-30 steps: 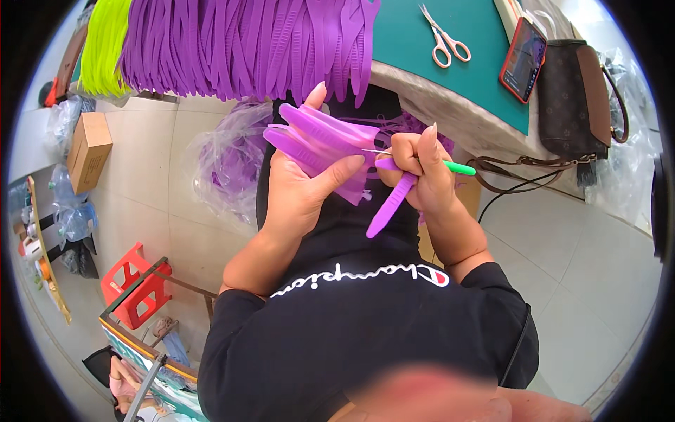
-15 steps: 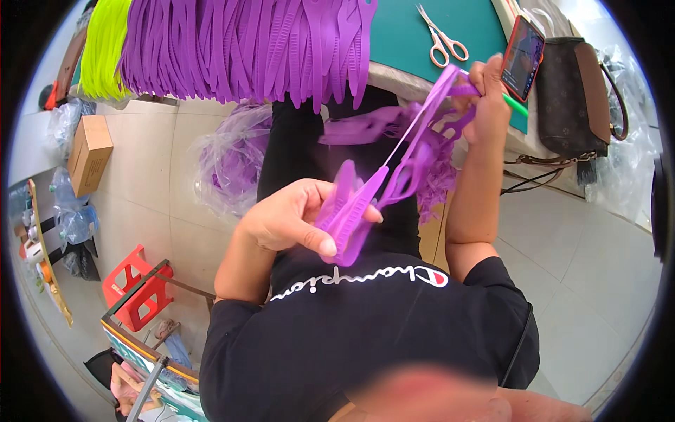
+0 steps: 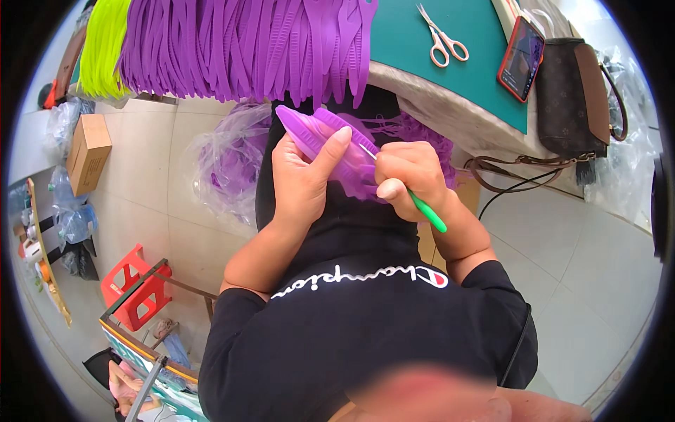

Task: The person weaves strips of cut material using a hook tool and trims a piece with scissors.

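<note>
In front of my lap, my left hand (image 3: 301, 174) is closed round a few purple ribbed rubber straps (image 3: 299, 130), thumb on top. Their ends stick out past the fingers toward the table. My right hand (image 3: 416, 172) grips a green-handled tool (image 3: 427, 209) in a fist. Its thin metal tip meets the strap piece beside my left thumb. Purple material hangs between the two hands; whether the right fingers also pinch some of it is hidden.
Many purple straps (image 3: 232, 49) hang over the table edge, with lime-green ones (image 3: 104, 56) beside them. Scissors (image 3: 441, 42) and a phone (image 3: 521, 60) lie on the green mat (image 3: 401, 35). A handbag (image 3: 573, 98) stands at right. Below are a plastic bag (image 3: 225, 165) and purple scraps (image 3: 436, 144).
Both hands have moved together over my lap; the right came down from the table edge and the left went up. The stretched purple strip between them is now gathered at the left hand.
</note>
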A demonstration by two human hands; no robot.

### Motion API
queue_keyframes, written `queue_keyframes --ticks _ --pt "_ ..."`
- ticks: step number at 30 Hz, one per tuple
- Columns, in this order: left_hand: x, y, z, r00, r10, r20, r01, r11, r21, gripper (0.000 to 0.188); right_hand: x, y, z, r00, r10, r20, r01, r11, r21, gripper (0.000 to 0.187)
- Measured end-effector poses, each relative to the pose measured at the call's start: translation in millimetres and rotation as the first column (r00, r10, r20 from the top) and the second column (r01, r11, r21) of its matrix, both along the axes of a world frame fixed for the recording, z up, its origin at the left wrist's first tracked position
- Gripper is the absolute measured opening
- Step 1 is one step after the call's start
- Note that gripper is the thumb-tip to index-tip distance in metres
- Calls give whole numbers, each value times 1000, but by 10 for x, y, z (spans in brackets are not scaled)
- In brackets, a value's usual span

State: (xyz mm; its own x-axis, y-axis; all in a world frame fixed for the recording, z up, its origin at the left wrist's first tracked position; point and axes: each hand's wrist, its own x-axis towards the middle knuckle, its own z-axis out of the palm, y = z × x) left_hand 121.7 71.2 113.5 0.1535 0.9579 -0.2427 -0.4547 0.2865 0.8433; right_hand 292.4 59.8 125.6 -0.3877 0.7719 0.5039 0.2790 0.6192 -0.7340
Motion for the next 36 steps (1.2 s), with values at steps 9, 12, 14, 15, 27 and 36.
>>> queue_keyframes --ticks 9,12,14,15,27,36 --pt "19 -41 -3 999 -12 -40 12 1000 19 8 -25 -28 -48 998 -34 44 32 999 37 51" --pt "29 -39 -2 999 -6 -51 8 999 34 8 -15 -26 -60 997 -56 50 55 998 23 51" --pt "23 -30 -10 997 -6 -75 10 999 48 8 8 -26 -19 992 -29 127 31 999 -16 42" --pt "25 -30 -6 997 -5 -76 9 999 48 8 -6 -27 -21 992 -28 126 30 999 -15 42" --pt "45 -53 -94 975 92 -200 -63 987 147 8 55 -2 155 977 -66 202 168 820 -547 46" --pt "35 -94 64 990 -111 88 119 988 -93 17 72 11 -108 915 -289 -280 113 852 -512 40"
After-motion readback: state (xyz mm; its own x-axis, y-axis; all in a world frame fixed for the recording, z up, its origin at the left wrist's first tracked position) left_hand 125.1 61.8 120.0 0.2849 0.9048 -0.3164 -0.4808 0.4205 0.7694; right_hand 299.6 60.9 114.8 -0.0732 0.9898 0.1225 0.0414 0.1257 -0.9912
